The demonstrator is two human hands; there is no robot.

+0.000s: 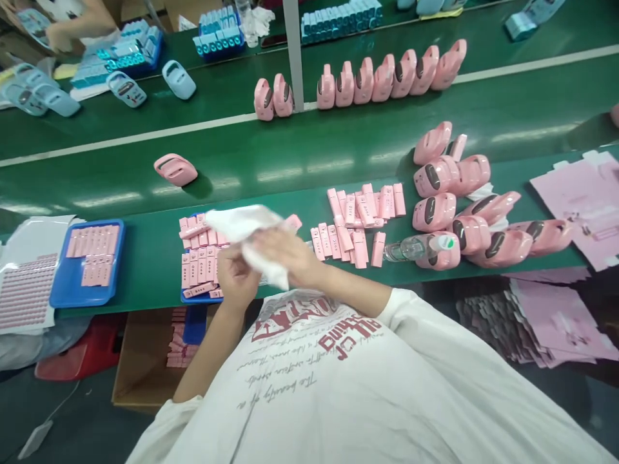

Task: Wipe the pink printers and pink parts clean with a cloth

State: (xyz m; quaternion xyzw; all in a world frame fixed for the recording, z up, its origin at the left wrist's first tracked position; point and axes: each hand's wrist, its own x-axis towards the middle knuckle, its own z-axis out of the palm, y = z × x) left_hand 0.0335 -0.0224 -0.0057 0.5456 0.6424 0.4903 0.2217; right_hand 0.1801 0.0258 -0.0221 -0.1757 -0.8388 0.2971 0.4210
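A white cloth [244,221] is bunched between my two hands above the bench, with one end hanging down. My right hand [287,254], smeared by motion, is closed on the cloth. Close beside it, my left hand [236,277] has curled fingers against the cloth; what they hold is hidden. Beyond my right hand shows the end of a pink block [293,222]; I cannot tell whether it is held. Under and left of my hands, a blue tray holds printed pink blocks [194,267]. A loose pile of similar blocks [358,219] lies to the right.
A clear bottle [409,249] lies by several pink handled housings [435,212]. More housings [365,80] line the divider. Another blue tray [87,298] is at left, pink sheets [580,206] at right. Across the bench are light-blue parts [178,79] and another person's arm [82,26].
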